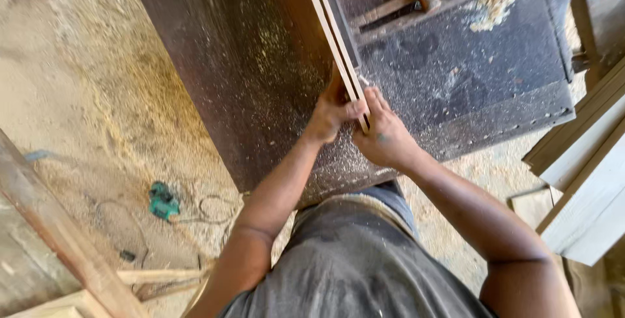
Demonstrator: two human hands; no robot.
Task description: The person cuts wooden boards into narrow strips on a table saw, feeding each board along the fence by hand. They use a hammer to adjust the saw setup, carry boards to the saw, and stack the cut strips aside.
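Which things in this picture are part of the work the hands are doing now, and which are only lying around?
In use:
- left hand and right hand, both gripping the near end of the thin wooden strips
- dark machine table under the strips, dusted with sawdust

Lying about:
- green tool with its cable on the floor
- stacked boards at the right
- timber lengths at the lower left

No packages, labels, signs or screens show anywhere in this view.
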